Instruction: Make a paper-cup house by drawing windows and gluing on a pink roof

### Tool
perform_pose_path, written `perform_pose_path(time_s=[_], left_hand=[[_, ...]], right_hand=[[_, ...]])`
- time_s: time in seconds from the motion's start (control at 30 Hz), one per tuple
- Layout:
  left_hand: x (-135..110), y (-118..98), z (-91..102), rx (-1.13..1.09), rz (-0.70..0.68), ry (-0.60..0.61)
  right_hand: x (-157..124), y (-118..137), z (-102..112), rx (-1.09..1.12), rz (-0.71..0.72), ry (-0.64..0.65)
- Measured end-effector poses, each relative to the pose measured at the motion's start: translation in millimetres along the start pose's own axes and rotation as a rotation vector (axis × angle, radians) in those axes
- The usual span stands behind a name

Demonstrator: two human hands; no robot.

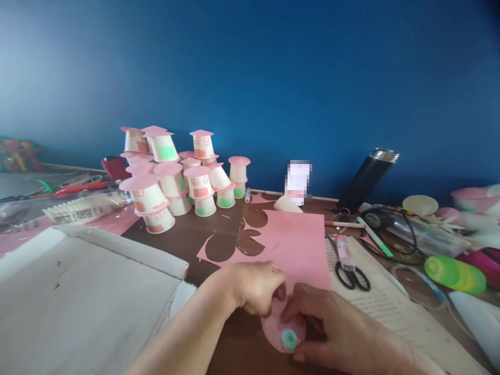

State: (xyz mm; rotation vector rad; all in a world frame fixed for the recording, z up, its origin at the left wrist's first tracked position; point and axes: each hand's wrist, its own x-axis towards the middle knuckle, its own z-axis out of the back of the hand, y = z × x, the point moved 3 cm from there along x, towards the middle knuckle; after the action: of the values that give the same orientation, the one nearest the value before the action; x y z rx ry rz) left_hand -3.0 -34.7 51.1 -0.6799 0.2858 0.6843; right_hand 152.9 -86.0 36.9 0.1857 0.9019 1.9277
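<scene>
A rounded pink paper piece (275,333) is between my two hands, low in the view. A small round teal piece (289,339) shows on it; I cannot tell what it is. My left hand (260,289) has curled fingers closed on the paper's upper left edge. My right hand (324,323) grips the right side, thumb low by the teal piece, fingertips bent over the top. Just beyond the hands lies a larger pink sheet (299,245) with rounded cut-outs along its left side.
Paper cups (199,185) with pink tops stand stacked at the back left. A white box lid (97,291) lies left. Black-handled scissors (352,276), a green marker (375,237), a yellow-green bottle (455,273) and a leaning black flask (367,179) are at right.
</scene>
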Motion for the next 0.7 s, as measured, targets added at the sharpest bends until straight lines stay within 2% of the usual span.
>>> perform_pose_path(time_s=[0.27, 0.47, 0.6, 0.7], left_hand=[[0.0, -0.9, 0.9, 0.007, 0.009, 0.004], [-0.9, 0.0, -0.2, -0.003, 0.029, -0.012], [-0.5, -1.3, 0.2, 0.007, 0.031, -0.009], [0.4, -1.7, -0.3, 0.019, 0.033, -0.001]], right_hand=[[0.8, -3.1, -3.7, 0.040, 0.038, 0.017], [0.0, -7.5, 8.5, 0.138, 0.031, -0.064], [-0.1, -7.1, 5.3, 0.216, 0.010, 0.076], [-0.2, -8.1, 1.6, 0.189, -0.001, 0.096]])
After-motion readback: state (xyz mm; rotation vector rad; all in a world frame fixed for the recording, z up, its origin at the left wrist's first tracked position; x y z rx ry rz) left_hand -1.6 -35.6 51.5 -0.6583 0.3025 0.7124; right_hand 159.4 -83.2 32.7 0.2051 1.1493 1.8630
